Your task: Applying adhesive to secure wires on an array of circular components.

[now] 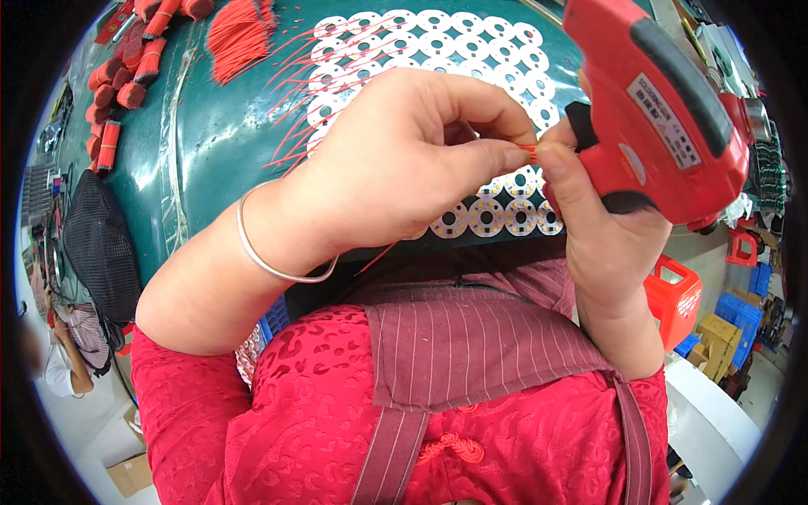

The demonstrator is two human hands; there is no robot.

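the left hand [404,160] is pinching a thin red wire [528,150] between thumb and first finger, just above the near edge of the white sheet of round circuit boards [421,38] that is lying on the dark green table [219,143]. the fingers [497,157] are closed tight on the wire, with the other fingers curled in. the wire looks very light and bendy, so it is probably best held close to its tip, or it will flop. it is small and could slip. to the right of the sheet's near edge, the right hand [602,227] is touching the same wire tip with its thumb, and it is also wrapping around the handle of a big red plastic gun-shaped tool [665,109]. that tool looks hard and heavier, so the whole palm is holding it.
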